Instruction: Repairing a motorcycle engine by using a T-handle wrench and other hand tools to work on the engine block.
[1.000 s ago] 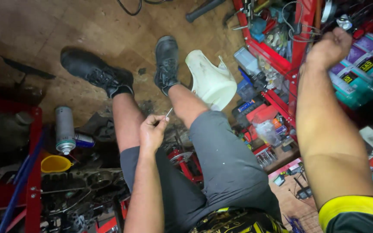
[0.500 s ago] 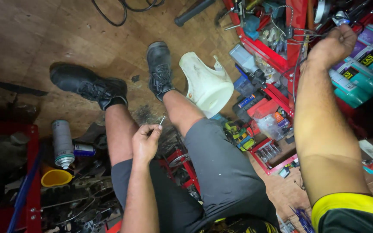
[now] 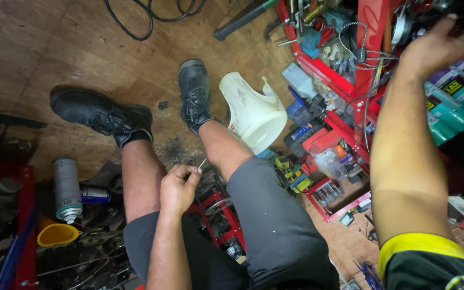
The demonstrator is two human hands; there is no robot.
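You are seated, looking down at your own legs in grey shorts and black lace-up boots on a worn wooden floor; your left hand sits low at the centre of the view, between your knees, its thumb and forefinger pinched shut on a thin silvery metal pin that pokes up toward one o'clock, just beside your right knee; the other fingers are curled in.

Your right hand is raised to the two o'clock corner, fingers loosely spread and part open at the red metal tool shelf; whether it has hold of anything there you cannot tell, since the fingertips are lost against dark clutter.

A white plastic jug with its side cut away lies on the floor at one o'clock from the left hand, touching your right calf; a grey spray can lies at nine o'clock, with a yellow plastic funnel just below it at eight o'clock; teal bottles stand at three o'clock, beside your right forearm; a black cable loops at twelve o'clock.
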